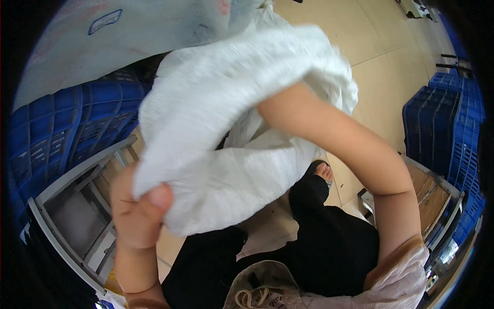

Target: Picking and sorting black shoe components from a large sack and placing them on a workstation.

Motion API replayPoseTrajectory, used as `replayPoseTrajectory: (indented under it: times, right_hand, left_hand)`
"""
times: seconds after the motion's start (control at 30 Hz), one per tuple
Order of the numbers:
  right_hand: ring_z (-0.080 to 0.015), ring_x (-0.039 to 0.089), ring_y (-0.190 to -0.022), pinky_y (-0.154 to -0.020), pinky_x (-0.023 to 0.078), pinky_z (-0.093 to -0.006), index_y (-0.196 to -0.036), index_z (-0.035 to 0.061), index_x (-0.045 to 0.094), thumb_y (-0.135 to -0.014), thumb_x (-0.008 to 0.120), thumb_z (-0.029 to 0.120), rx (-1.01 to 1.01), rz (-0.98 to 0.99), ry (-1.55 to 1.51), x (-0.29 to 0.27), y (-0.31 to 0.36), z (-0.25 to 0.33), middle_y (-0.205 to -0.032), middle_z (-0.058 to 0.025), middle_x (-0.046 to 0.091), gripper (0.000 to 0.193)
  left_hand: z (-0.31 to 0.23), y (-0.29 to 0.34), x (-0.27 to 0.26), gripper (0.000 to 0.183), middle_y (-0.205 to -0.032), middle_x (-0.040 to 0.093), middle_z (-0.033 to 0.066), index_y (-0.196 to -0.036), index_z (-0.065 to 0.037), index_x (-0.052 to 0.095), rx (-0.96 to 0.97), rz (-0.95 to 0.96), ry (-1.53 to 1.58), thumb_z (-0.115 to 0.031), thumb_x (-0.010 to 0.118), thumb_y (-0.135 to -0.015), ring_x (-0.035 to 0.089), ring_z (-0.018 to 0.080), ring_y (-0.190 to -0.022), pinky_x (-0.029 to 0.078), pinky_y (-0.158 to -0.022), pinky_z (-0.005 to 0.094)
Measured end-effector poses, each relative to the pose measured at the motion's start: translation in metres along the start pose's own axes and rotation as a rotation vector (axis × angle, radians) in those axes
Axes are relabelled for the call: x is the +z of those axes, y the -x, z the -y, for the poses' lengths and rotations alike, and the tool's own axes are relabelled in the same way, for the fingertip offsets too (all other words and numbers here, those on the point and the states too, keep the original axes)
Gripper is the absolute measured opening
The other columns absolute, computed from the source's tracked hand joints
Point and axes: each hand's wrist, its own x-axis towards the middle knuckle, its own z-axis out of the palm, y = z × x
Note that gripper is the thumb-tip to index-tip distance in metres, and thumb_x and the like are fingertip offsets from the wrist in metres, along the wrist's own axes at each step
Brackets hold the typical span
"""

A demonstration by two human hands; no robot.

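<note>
A white woven sack hangs in front of me with its mouth toward me. The rim at its left side is gripped by my left hand, thumb pressed on the cloth. My right forearm reaches into the mouth, so the right hand and whatever it touches are hidden inside. Part of the sack's upper edge is blurred by motion. Between the folds a little of the inside shows, but I cannot make out the contents.
Blue plastic crates stand at the left, below a large pale filled bag. More blue crates are stacked at the right. A metal frame lies near my left arm. Beige floor tiles show beyond the sack.
</note>
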Motion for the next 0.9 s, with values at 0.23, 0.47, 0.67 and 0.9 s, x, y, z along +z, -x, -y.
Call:
replayPoseTrajectory:
  times: [0.23,0.47,0.67,0.9]
  right_hand:
    - [-0.0259,0.053,-0.110,-0.098,0.038,-0.0354,-0.116,0.0096,0.058,-0.085,0.054,0.023,-0.063,0.024,-0.436,0.060,0.017,-0.002,-0.119,-0.0121,0.057,0.033]
    - [-0.0298,0.052,-0.111,-0.094,0.040,-0.0386,-0.115,0.0081,0.057,-0.085,0.049,0.015,-0.124,0.544,-0.383,0.081,0.029,0.011,-0.117,-0.0151,0.057,0.032]
    - [-0.0305,0.048,-0.115,-0.096,0.037,-0.0427,-0.116,0.0115,0.058,-0.083,0.052,0.018,-0.127,0.169,-0.531,0.129,0.032,-0.011,-0.119,-0.0129,0.055,0.034]
    - [-0.0300,0.045,-0.117,-0.097,0.035,-0.0453,-0.116,0.0133,0.059,-0.082,0.053,0.018,-0.268,-0.010,-0.166,0.186,0.009,0.056,-0.121,-0.0106,0.053,0.034]
  left_hand:
    - [0.012,0.022,-0.015,0.036,-0.085,0.063,0.0064,-0.096,0.004,0.060,-0.071,0.142,0.078,-0.029,0.063,-0.081,0.057,0.0128,-0.077,0.043,-0.067,0.0262]
    - [0.029,0.043,-0.025,0.036,-0.095,0.063,0.0096,-0.096,0.001,0.060,-0.144,0.057,0.302,-0.030,0.066,-0.080,0.059,0.0172,-0.088,0.043,-0.079,0.0310]
    - [0.033,0.046,-0.028,0.037,-0.103,0.062,0.0115,-0.100,0.000,0.058,-0.176,0.064,0.305,-0.029,0.068,-0.079,0.058,0.0198,-0.095,0.043,-0.085,0.0341]
    - [0.035,0.032,-0.019,0.062,-0.114,0.057,0.0144,-0.120,0.004,0.048,-0.224,-0.028,0.365,-0.039,0.065,-0.079,0.056,0.0244,-0.105,0.042,-0.091,0.0364]
